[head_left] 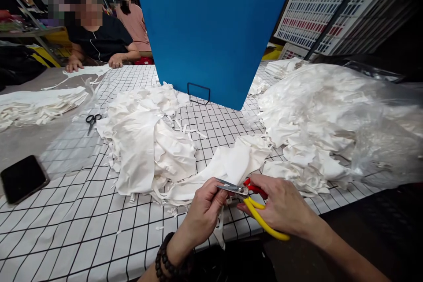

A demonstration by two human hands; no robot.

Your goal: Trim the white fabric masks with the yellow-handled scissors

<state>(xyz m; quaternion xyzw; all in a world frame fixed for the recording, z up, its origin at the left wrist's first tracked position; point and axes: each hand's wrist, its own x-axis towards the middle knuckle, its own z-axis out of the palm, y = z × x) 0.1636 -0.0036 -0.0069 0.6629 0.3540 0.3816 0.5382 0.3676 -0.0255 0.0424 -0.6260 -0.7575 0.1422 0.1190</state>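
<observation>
My right hand grips scissors with one red and one yellow handle. Their blades point left and reach the fingers of my left hand, which is closed in a pinch on a white cloth piece. A narrow white strip hangs below those fingers. The cloth lies from my hands back over the table, between a heap of white cloth pieces on the left and a larger pile on the right. Whether the blades are closed on the fabric cannot be made out.
Clear plastic covers the right pile. Upright at the back stands a blue board. Black scissors and a phone lie at left on the checked tablecloth. Across the table a person handles white cloth.
</observation>
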